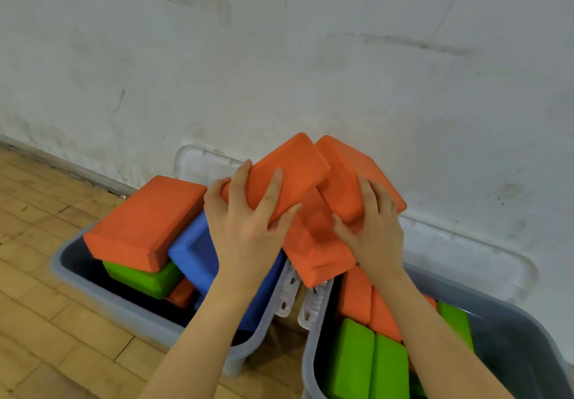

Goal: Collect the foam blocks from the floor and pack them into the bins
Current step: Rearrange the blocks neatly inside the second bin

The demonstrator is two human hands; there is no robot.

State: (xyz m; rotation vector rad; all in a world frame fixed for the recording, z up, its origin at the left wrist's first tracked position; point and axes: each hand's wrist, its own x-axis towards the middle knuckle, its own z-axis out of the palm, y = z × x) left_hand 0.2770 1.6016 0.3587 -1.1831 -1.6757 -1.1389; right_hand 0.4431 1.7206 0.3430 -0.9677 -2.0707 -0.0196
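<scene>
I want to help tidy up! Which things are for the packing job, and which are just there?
For the job: orange blocks in left hand and right hand, green blocks, blue block, left bin, right bin.

Just there: bin lids, wall, wooden floor.

No readable text, label, brand or number shows anywhere.

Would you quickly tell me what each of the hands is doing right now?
Left hand: grips the upper-left orange rectangular foam block.
Right hand: grips the upper-right orange rectangular foam block.
</scene>
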